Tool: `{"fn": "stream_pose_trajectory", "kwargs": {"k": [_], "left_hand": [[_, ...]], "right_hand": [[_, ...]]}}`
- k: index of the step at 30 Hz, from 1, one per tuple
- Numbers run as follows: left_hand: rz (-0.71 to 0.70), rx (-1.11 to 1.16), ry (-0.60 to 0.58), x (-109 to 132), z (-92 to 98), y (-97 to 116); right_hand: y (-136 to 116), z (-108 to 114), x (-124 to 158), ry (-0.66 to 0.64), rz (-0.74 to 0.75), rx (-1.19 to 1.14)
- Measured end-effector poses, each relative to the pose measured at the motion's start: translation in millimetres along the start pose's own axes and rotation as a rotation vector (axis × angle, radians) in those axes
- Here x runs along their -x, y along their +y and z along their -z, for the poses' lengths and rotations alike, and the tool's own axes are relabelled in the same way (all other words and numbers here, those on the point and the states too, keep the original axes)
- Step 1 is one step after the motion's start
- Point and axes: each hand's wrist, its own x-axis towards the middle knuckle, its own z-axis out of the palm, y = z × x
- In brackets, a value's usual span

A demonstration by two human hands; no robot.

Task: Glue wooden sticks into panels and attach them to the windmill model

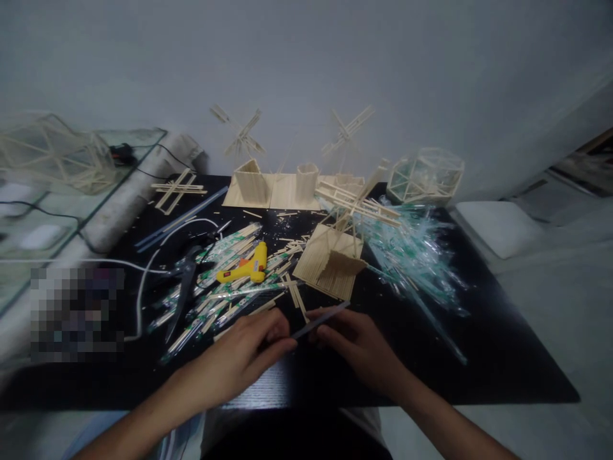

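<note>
Over the front of the black table, my left hand [258,342] is closed, thumb and fingers at the lower left end of a thin grey strip [330,314]. The fingers of my right hand [352,338] are closed around the strip's middle, and its far end sticks out up and to the right. Its exact kind I cannot make out. Just beyond my hands lie a small cross of wooden sticks [294,291] and a windmill-like stick model [335,259] on a square base. A yellow glue gun [256,262] rests on plastic-wrapped stick bundles [230,291].
Crumpled clear wrappers [416,255] cover the table's right side. At the back stand stick models on wooden boards [290,195] and a faceted stick frame [426,176]. A white cable [141,287] and a dark tool [184,281] lie left. A glass-topped surface [129,166] adjoins there.
</note>
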Motion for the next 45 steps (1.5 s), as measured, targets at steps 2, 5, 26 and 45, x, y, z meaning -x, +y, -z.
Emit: {"fn": "stream_pose_trajectory", "kwargs": {"k": [2,5,26,45], "left_hand": [[-0.039,0.012,-0.006,-8,-1.9,6],[-0.109,-0.083,0.098,-21,9.9,-6],[0.021,-0.410,0.568,-45,71.7,-47],[0.179,-0.577,0.627,-57,31.6,-2]], "right_hand": [[-9,-5,-2,0.059,0.024,-0.089],[-19,1,-2,0.220,0.078,-0.171],[-52,0,-23,0.145,-0.078,-0.414],[-50,-45,-31,-0.060,-0.074,-0.325]]}}
